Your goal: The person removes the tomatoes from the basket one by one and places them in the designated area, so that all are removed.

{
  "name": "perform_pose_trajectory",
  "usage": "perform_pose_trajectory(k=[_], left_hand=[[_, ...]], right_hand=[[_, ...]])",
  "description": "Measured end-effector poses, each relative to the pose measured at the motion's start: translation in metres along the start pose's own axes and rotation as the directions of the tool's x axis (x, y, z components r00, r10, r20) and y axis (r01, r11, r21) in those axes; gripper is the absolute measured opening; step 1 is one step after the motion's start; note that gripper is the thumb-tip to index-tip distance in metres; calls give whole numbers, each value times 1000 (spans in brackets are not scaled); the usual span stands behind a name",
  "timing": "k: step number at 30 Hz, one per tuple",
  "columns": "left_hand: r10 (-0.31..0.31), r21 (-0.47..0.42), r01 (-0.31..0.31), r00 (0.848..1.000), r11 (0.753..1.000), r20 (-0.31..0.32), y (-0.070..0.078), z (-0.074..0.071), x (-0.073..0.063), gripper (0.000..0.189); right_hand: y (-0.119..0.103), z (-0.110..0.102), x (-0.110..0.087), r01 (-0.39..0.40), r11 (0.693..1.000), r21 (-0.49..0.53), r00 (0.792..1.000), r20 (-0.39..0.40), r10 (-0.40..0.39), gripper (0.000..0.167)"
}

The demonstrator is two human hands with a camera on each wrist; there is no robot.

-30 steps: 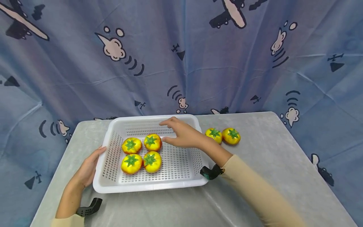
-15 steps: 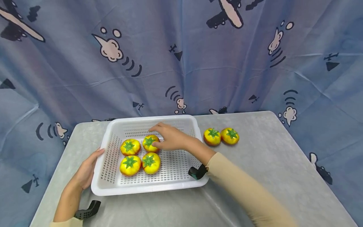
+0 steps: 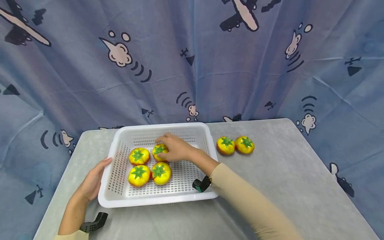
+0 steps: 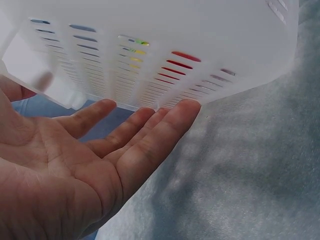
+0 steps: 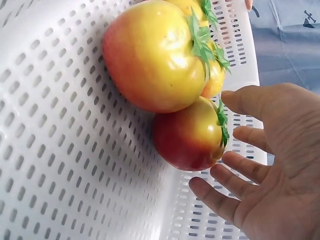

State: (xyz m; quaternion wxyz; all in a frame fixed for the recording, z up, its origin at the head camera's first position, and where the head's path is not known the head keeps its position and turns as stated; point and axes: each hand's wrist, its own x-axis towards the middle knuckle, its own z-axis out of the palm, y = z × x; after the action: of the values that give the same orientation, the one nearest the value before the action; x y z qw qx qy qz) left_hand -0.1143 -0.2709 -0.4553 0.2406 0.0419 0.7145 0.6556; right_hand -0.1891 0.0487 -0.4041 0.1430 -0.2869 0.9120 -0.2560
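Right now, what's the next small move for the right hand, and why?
Probably close the right hand around the rear-right fruit in the basket: its thumb and fingers straddle that fruit but look loosely open, and the left hand holds the basket's left rim.

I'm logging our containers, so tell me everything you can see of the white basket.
The white basket is rectangular with rounded corners and a smooth rim; its floor and walls are pierced with rows of slots, and it looks like plastic. It sits opening upward on the grey table, long sides running left to right; its underside is hidden in the head view. Four persimmon-like fruits rest on its floor, toward the left. The left hand touches its left rim.
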Motion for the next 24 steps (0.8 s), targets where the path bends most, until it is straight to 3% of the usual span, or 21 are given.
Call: perform_pose_trajectory(k=[17, 24], left_hand=[[-18, -3, 18, 1000, 1000, -8, 2, 1, -1, 73], [-13, -8, 13, 1000, 1000, -1, 2, 0, 0, 72]], right_hand=[[-6, 6, 3, -23, 998, -62, 999, 27, 25, 62], [-3, 7, 4, -47, 997, -57, 999, 24, 49, 56]])
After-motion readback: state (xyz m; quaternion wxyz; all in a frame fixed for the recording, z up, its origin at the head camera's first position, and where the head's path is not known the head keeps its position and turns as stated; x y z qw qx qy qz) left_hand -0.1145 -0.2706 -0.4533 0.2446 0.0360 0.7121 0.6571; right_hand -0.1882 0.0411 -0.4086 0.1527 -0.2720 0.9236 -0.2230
